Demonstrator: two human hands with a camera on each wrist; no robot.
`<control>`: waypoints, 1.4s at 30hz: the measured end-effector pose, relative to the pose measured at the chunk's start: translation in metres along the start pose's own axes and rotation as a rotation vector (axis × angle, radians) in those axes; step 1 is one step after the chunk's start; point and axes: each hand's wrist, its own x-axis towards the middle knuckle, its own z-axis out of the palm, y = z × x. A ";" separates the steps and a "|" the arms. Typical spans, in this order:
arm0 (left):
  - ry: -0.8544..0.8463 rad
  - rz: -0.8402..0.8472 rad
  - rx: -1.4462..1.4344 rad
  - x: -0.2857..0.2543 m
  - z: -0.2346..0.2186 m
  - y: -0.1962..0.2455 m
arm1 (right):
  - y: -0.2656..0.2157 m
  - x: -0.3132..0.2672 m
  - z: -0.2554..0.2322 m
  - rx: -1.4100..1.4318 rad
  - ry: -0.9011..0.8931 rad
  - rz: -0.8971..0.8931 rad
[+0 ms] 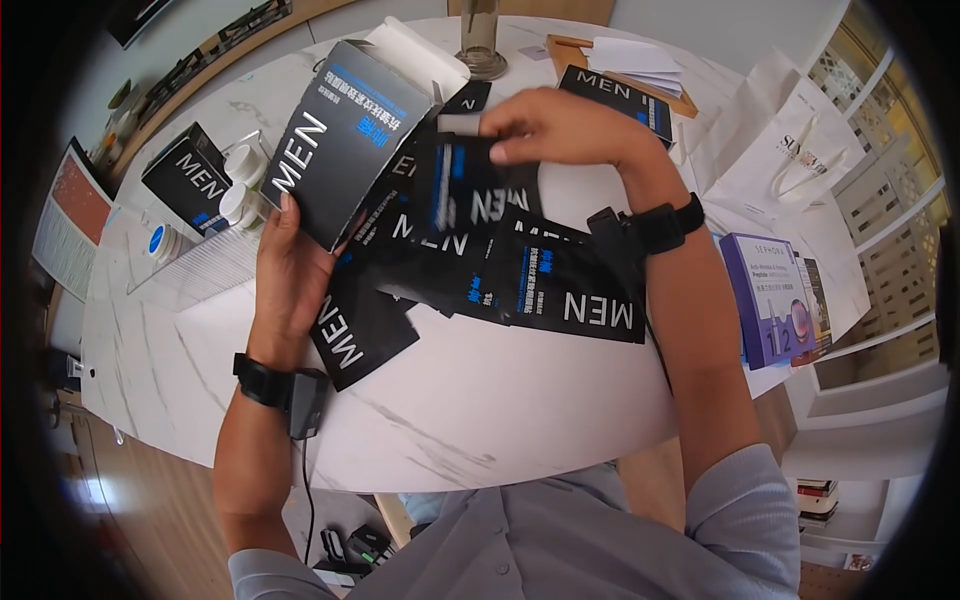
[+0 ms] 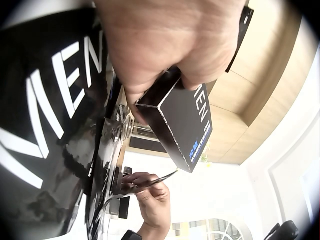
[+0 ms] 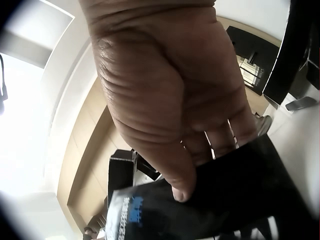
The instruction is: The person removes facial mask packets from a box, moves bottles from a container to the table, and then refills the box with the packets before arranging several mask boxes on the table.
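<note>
My left hand [image 1: 293,285] grips the lower end of a black cardboard box [image 1: 360,130] lettered MEN, holding it tilted above the table. The box's white flap stands open at its upper right end. Thumb and fingers of my right hand [image 1: 565,128] pinch a flat black sachet [image 1: 460,190] beside that open end. In the right wrist view the thumb lies flat across the sachet [image 3: 225,195]. Beneath both hands, several matching black sachets [image 1: 575,290] overlap in a loose pile on the marbled table [image 1: 520,400]. The inside of the box is hidden.
Another black MEN box [image 1: 187,178] stands at the left beside white-capped bottles [image 1: 240,205]. A third box [image 1: 618,103] lies at the back near a wooden tray [image 1: 570,50] with papers. A glass vase [image 1: 481,50], a white paper bag [image 1: 785,140] and a purple box [image 1: 768,300] stand farther out.
</note>
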 end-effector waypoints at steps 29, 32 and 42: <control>0.017 0.050 0.130 -0.001 0.001 -0.005 | -0.030 -0.036 -0.062 0.092 0.193 0.020; 0.001 0.051 0.158 -0.002 0.004 -0.004 | -0.027 -0.040 -0.064 0.033 0.140 0.028; -0.005 0.033 0.169 -0.002 0.002 -0.004 | -0.056 -0.043 -0.064 -0.124 0.157 0.052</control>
